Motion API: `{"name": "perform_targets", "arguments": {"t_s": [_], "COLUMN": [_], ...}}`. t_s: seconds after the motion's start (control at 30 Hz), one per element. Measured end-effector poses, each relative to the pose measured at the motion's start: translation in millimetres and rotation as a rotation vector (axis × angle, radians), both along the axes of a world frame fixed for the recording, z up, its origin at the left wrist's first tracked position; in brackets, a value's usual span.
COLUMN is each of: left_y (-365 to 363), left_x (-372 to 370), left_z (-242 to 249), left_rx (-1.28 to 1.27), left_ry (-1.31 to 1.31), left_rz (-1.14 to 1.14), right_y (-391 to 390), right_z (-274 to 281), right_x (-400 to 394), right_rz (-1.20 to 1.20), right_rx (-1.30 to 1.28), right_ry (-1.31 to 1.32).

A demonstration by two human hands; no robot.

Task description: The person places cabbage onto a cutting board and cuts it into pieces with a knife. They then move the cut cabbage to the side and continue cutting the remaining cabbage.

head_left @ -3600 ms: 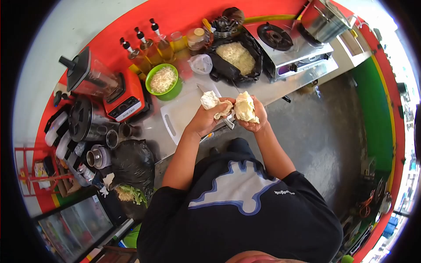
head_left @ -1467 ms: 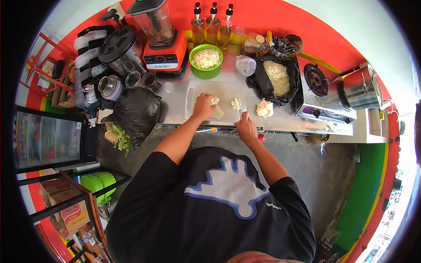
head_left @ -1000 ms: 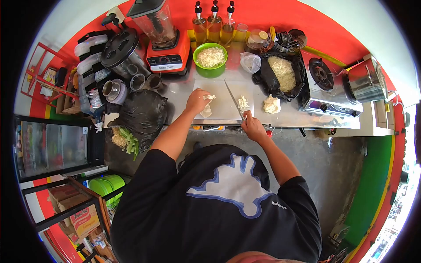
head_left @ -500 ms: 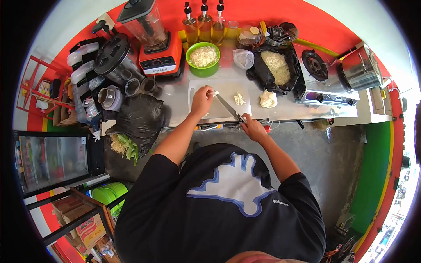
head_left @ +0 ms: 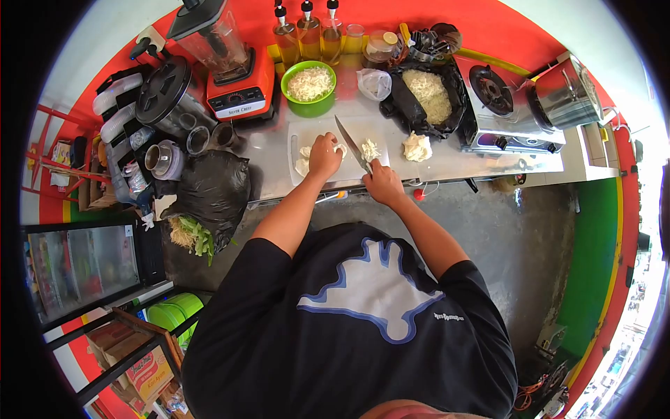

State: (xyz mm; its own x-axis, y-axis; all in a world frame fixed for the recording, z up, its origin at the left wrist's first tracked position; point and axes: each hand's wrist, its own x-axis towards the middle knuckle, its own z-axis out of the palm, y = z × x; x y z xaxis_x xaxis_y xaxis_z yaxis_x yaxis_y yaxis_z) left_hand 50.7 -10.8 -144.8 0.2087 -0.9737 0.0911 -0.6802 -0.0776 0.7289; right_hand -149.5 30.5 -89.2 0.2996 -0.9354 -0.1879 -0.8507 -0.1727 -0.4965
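My right hand [head_left: 383,181] is closed around the handle of a kitchen knife [head_left: 354,144], its blade pointing up and left over the white cutting board [head_left: 296,133]. My left hand [head_left: 325,155] rests over the board with its fingers pinched on a pale, soft-looking food piece [head_left: 340,149]. More pale pieces [head_left: 302,166] lie to the left of that hand, partly hidden by it. Right of the blade sits a small pile of cut pale strips [head_left: 370,149]. A larger pale clump [head_left: 417,147] lies on the steel counter beyond the board's right edge.
Behind the board stands a green bowl [head_left: 308,106] of pale shreds. A black plastic bag [head_left: 457,115] with more shreds sits near the gas stove [head_left: 509,129]. A red blender [head_left: 241,98], pump bottles [head_left: 308,35] and another black bag [head_left: 213,185] surround the left side.
The knife has swung from lying low toward the left hand to pointing up and away. My left hand has drawn down slightly, and pale pieces now show beside it. The camera view has shifted.
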Motion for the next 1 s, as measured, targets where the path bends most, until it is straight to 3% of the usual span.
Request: {"name": "perform_targets", "arguments": {"t_s": [0.07,0.13,0.27,0.43,1.0], "left_y": [3,5,17,20,17], "left_x": [0,4,2,-4,-21], "left_z": [-5,-9,-13,-18,-10], "left_rx": [-0.105,0.045,0.103,-0.075,-0.024], "left_ry": [-0.014,0.029,0.251,0.044,-0.067], "left_rz": [0.007,-0.096,-0.043,-0.014,0.030], "right_y": [0,0,3,8,2], "right_z": [6,8,11,6,-8], "right_x": [7,13,20,25,12], "right_rz": [-0.007,-0.043,-0.022,0.085,0.252], "right_rx": [0.014,0.043,0.005,-0.008,0.001], "right_ry": [0.018,0.015,0.026,0.181,0.383]}}
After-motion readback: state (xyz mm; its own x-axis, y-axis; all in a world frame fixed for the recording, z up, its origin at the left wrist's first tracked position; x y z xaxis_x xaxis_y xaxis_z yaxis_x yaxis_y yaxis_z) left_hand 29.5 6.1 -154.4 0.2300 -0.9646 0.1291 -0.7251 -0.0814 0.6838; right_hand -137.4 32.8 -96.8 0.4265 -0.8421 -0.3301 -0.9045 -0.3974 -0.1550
